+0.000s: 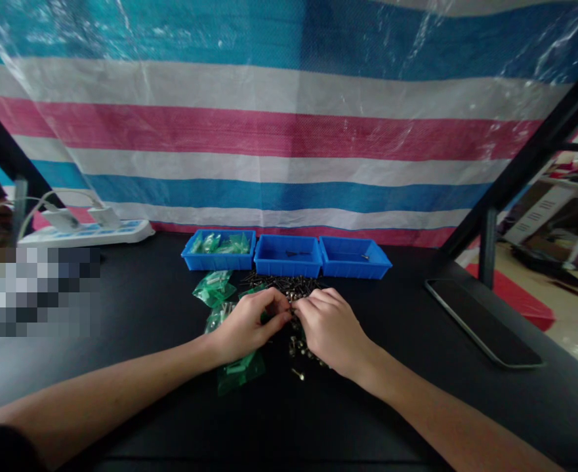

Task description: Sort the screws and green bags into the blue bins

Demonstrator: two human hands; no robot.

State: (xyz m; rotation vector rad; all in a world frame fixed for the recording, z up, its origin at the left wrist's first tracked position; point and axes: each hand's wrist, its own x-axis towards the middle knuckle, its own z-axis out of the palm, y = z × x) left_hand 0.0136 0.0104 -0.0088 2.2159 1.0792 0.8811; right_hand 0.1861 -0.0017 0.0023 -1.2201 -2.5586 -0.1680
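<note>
My left hand (252,322) and my right hand (334,333) meet over the middle of the black table, fingertips pinched close together. Anything between their fingers is too small to make out. Behind the hands lies a pile of dark screws (289,283). Shiny metal fasteners with round heads (301,347) are scattered beneath and beside my right hand, and a single one (298,374) lies nearer to me. Small green plastic bags (214,288) spread around my left hand, one (242,373) partly under its wrist.
Three blue bins stand in a row: the left bin (218,263) holds green bags, the middle bin (287,268) dark screws, the right bin (356,269) a small metal piece. A phone (483,321) lies right; a power strip (92,233) sits back left. Striped sheeting (279,137) hangs behind.
</note>
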